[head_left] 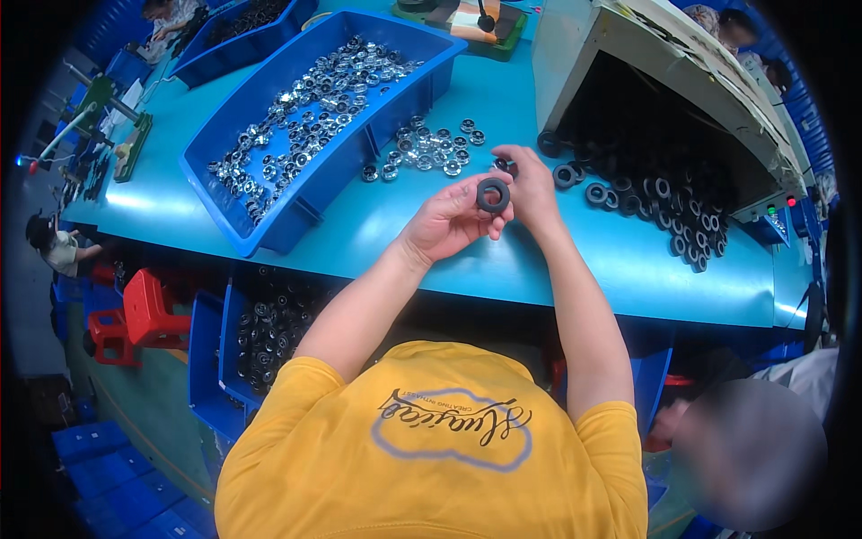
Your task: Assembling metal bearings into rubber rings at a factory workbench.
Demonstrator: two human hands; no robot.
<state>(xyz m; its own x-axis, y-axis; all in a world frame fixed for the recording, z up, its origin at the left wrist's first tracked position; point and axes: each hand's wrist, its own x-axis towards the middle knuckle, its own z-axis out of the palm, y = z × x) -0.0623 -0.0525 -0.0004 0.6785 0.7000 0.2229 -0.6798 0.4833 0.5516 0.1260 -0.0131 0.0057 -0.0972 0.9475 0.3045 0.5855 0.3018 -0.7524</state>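
One black ring (pixel 503 200) gripped in left hand (pixel 446 220); right hand (pixel 533 186) pinches small dark part (pixel 501 165), mostly hidden.

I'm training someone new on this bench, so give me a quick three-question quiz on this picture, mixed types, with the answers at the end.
1. Which hand holds the black ring that faces the camera?
2. What lies in the long blue tray: (a) red stools, (b) shiny silver parts, (c) yellow cloths?
3. True or false: every silver part in view lies inside that tray.

Key:
1. The left hand.
2. b.
3. False: a loose cluster of them lies on the turquoise tabletop, to the right of the tray.
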